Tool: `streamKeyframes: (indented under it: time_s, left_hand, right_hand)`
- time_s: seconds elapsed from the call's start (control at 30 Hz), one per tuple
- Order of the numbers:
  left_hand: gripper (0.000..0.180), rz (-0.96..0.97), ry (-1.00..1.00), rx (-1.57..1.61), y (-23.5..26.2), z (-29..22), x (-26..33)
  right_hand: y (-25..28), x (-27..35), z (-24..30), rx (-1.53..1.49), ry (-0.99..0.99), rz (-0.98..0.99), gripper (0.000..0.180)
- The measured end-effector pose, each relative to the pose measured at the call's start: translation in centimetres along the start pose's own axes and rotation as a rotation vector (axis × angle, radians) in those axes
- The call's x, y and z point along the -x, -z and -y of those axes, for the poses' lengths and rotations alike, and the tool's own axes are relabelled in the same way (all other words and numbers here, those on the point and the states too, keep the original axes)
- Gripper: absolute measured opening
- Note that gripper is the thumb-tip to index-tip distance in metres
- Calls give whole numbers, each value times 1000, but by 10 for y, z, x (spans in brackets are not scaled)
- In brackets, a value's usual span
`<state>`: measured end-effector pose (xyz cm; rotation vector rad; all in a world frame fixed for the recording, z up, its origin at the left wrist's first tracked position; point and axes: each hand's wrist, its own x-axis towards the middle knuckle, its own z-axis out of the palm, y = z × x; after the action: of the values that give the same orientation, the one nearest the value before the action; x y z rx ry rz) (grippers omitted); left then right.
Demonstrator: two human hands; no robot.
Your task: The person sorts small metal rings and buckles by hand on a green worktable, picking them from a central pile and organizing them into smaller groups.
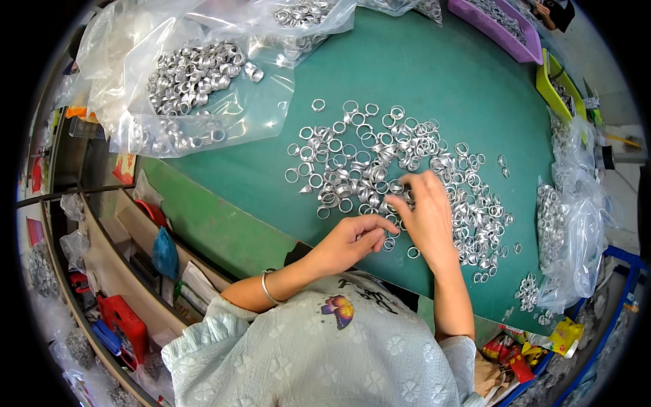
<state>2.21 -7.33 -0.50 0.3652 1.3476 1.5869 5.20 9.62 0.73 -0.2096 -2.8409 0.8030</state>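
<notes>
Many silver metal rings lie in a loose, spread heap on the green table mat. At the heap's near edge is my left hand, its fingers curled in and its index finger bent toward the right. Whatever those fingers hold, if anything, is too small to make out; a few rings lie right by the fingertips. My right hand reaches over the middle of the heap, thumb and index finger apart, fingertips down among the rings. More rings spread to the right of that hand.
Clear plastic bags of rings lie at the far left, with another ring-filled bag along the right edge. A purple basket and a yellow-green basket stand far right. Open compartments at left hold a red tool case.
</notes>
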Motion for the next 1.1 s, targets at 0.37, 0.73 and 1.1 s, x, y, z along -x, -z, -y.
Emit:
streamKeyframes:
  time_s: [0.37,0.73,1.1]
  left_hand:
    - [22,2,-62,-143,0,7,3]
    - [19,28,-85,-151,-11,9,5]
    - [27,-107,-93,95,-11,6,0]
  right_hand:
    - [13,21,-8,44,-179,-142,13]
    - [-8,6,-3,262,-119,0,20]
    - [8,44,1,-972,-291,-128,11]
